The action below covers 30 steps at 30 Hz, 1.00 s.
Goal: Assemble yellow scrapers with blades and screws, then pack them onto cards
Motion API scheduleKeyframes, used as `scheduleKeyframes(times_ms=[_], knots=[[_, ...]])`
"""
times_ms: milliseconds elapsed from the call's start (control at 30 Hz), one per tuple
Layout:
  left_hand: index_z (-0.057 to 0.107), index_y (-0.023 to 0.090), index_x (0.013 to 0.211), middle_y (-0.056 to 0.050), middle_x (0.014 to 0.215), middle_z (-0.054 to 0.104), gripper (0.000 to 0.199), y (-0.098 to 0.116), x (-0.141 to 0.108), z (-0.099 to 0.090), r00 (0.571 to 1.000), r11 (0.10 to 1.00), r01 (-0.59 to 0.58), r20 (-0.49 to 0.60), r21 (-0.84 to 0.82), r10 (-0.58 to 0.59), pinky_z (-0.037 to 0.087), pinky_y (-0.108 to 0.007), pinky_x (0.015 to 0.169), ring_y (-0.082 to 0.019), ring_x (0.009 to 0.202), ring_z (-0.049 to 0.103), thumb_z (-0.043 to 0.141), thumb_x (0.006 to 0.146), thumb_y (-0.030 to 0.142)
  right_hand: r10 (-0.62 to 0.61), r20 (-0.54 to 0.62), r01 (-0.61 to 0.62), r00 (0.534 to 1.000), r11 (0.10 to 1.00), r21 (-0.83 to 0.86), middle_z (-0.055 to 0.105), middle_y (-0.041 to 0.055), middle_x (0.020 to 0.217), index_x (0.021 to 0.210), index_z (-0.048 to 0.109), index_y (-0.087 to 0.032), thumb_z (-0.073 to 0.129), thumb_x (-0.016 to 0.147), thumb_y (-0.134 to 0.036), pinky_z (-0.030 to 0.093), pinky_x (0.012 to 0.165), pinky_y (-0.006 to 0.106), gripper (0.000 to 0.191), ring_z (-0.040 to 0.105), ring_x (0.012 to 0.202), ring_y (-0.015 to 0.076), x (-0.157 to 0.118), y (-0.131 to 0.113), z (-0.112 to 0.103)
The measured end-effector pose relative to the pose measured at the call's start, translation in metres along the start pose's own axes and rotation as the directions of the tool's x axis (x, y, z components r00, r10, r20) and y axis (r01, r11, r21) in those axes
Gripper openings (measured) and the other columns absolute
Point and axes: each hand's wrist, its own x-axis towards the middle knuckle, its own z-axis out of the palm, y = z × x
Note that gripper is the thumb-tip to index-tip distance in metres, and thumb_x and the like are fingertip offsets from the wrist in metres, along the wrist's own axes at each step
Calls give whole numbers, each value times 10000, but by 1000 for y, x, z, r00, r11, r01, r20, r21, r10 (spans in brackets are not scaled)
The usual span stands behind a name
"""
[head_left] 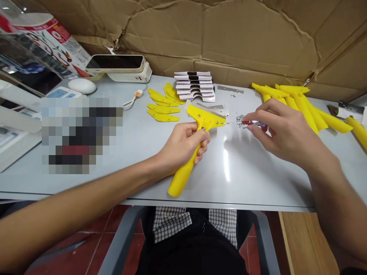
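My left hand is wrapped round the neck of a yellow scraper, whose wide head points away from me. A screw sits in each side of that head. My right hand pinches a screwdriver with a red and clear handle. The thin shaft points left, its tip at the right end of the scraper head. Behind the shaft lies a small pile of screws. Metal blades lie just behind the scraper head.
Several yellow plates and a stack of folded papers stand behind my left hand. More yellow handles lie at the back right. A phone, a white mouse and a cable are at the left. Cardboard lines the back.
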Motion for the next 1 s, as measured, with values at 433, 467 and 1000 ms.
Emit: scheduleKeyframes(times_ms=[433, 467, 1000], knots=[[508, 191, 603, 31, 513, 500, 367, -2, 1, 0, 1000, 1000, -2, 27, 28, 1, 363, -179, 354, -69, 373, 459, 568, 953, 100, -87, -78, 78, 993, 992, -103, 678, 77, 1082, 1143, 817, -243, 666, 1042, -286, 488, 630, 363, 187, 527, 635, 138, 0, 2, 4], [509, 191, 602, 31, 512, 501, 367, -2, 1, 0, 1000, 1000, -2, 27, 29, 1, 363, -179, 353, -69, 373, 459, 569, 953, 100, -90, -78, 82, 993, 992, -100, 676, 79, 1080, 1142, 818, -232, 672, 1038, -280, 489, 629, 366, 185, 525, 637, 138, 0, 2, 3], [516, 190, 607, 33, 516, 508, 374, -3, 1, 0, 1000, 999, -11, 24, 31, 10, 370, -179, 353, -69, 376, 465, 564, 965, 96, -109, -77, 101, 991, 990, -96, 673, 74, 1063, 1123, 839, -200, 694, 1014, -246, 487, 625, 332, 187, 520, 649, 116, 1, -1, 2]])
